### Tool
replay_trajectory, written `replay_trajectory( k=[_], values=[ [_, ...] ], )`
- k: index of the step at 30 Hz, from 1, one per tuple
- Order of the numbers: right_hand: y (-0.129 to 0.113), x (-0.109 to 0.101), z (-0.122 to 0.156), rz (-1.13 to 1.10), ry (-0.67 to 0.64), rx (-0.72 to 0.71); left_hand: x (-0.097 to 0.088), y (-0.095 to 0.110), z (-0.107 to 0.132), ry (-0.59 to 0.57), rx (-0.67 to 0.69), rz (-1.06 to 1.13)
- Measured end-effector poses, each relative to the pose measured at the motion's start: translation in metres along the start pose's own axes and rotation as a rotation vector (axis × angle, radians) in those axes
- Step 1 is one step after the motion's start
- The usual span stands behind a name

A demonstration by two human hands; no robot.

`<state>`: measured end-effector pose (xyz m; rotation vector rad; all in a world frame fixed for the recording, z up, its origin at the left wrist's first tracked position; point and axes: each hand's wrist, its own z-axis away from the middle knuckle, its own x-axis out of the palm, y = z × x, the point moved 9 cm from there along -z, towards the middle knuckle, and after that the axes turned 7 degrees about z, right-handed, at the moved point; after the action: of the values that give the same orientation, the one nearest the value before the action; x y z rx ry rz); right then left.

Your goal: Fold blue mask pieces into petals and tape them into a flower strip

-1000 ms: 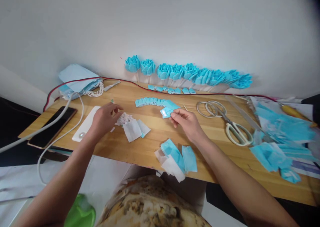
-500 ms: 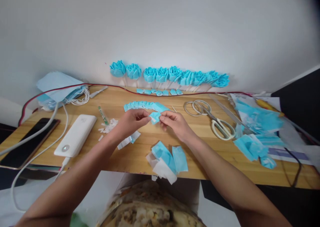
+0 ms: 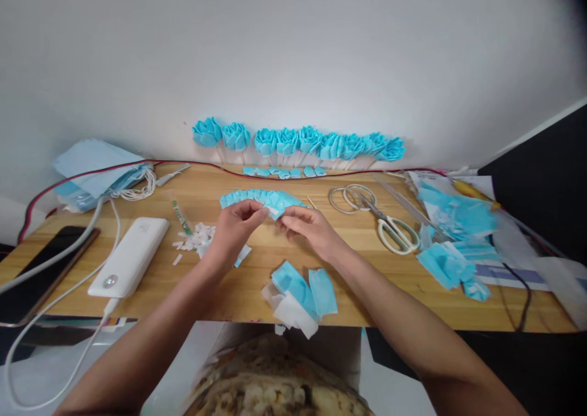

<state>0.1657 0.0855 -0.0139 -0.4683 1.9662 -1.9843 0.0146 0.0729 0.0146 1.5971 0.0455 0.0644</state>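
My left hand (image 3: pixel 236 229) and my right hand (image 3: pixel 309 231) meet over the middle of the desk, their fingertips closed on a small folded blue fabric piece (image 3: pixel 276 209). A narrow white strip shows on that piece near my left fingertips. Just behind it lies a row of overlapping blue fabric pieces (image 3: pixel 243 196). Small white paper strips (image 3: pixel 198 237) are heaped left of my left hand. Nearer the front edge are loose blue fabric pieces (image 3: pixel 296 281) and a white sheet piece (image 3: pixel 296 315).
Several blue fabric flowers (image 3: pixel 236 136) on sticks lean against the wall. Scissors (image 3: pixel 397 234) and a ruler (image 3: pixel 406 202) lie right, beside crumpled blue fabric (image 3: pixel 458 208). A power bank (image 3: pixel 131 257), phone (image 3: pixel 55 266) and stacked masks (image 3: pixel 98 168) are left. A red-black cable (image 3: pixel 220 168) crosses behind.
The view has shifted slightly, so most desk items appear farther left. Both hands still pinch the small blue piece, which now looks tilted differently.
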Motion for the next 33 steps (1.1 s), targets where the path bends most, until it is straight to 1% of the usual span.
replay_trajectory(
  k=[4, 6, 7, 9, 11, 12, 15, 17, 20, 25, 30, 33],
  values=[
    [-0.005, -0.004, 0.002, 0.076, 0.093, -0.030, 0.008, -0.005, 0.004, -0.034, -0.018, 0.007],
    [-0.005, -0.007, 0.002, 0.108, 0.132, -0.018, 0.006, -0.007, 0.005, -0.034, -0.020, 0.008],
    [-0.006, -0.008, 0.002, 0.123, 0.147, -0.017, 0.002, -0.006, 0.006, -0.010, -0.014, 0.014],
    [-0.007, -0.011, 0.002, 0.148, 0.174, -0.024, -0.008, -0.003, 0.010, 0.072, 0.020, 0.016],
    [-0.008, -0.013, 0.002, 0.179, 0.189, -0.031, -0.013, 0.006, 0.017, 0.120, 0.096, -0.045],
    [-0.008, -0.013, 0.002, 0.196, 0.193, -0.033, -0.010, 0.012, 0.021, 0.110, 0.153, -0.109],
    [-0.009, -0.011, 0.003, 0.222, 0.200, -0.041, 0.009, 0.028, 0.032, 0.038, 0.348, -0.338],
    [-0.009, -0.010, 0.003, 0.222, 0.191, -0.046, 0.015, 0.031, 0.036, 0.060, 0.425, -0.443],
    [-0.011, -0.008, 0.004, 0.239, 0.168, -0.054, 0.015, 0.028, 0.035, 0.114, 0.449, -0.518],
    [-0.013, -0.008, 0.004, 0.289, 0.161, -0.079, 0.013, 0.028, 0.035, 0.118, 0.488, -0.556],
    [-0.022, -0.009, 0.008, 0.415, 0.218, -0.163, 0.016, 0.031, 0.038, 0.129, 0.548, -0.605],
    [-0.028, -0.006, 0.010, 0.490, 0.247, -0.211, 0.016, 0.030, 0.038, 0.145, 0.552, -0.625]
  ],
)
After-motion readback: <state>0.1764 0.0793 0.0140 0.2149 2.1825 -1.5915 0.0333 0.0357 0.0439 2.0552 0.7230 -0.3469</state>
